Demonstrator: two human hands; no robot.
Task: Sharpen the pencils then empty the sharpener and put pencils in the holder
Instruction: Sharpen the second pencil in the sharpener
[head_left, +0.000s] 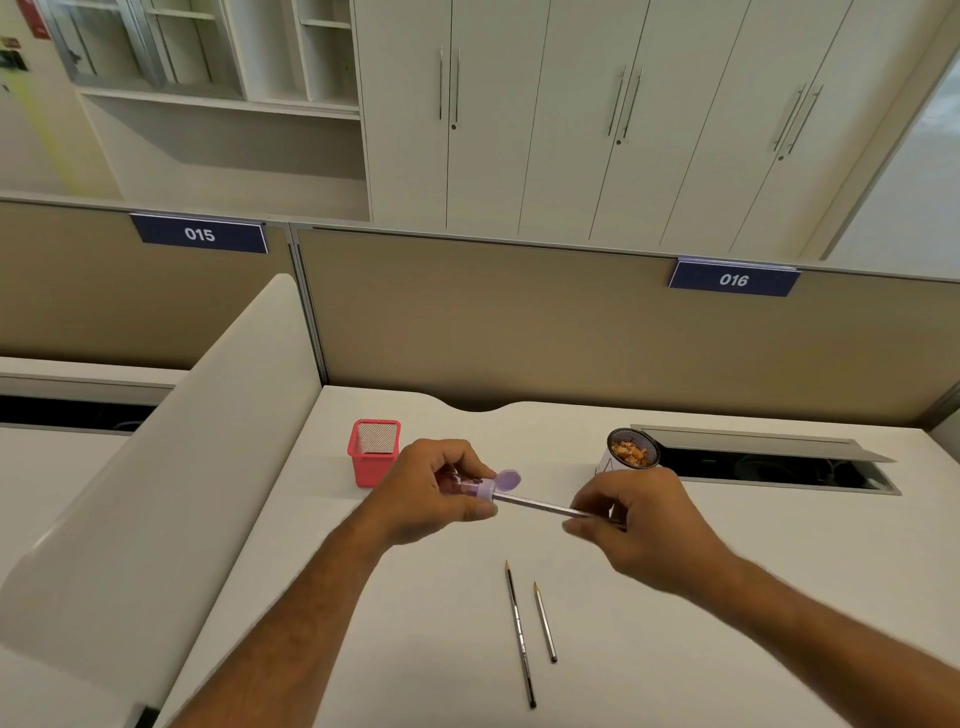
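Two sharpened pencils (530, 631) lie on the white desk (415, 623) nearest, beyond them the left hand (426, 493) grips the purple sharpener (480, 486) while the right hand (639, 525) pinches a pencil (540, 504) pushed into it, between the pink holder (374, 452) and a shavings cup (631, 452).

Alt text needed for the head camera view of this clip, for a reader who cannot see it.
Over a white desk, the left hand grips a purple sharpener while the right hand holds a pencil pushed into it. Two sharpened pencils lie nearer the person; a red holder and a cup of shavings stand behind.
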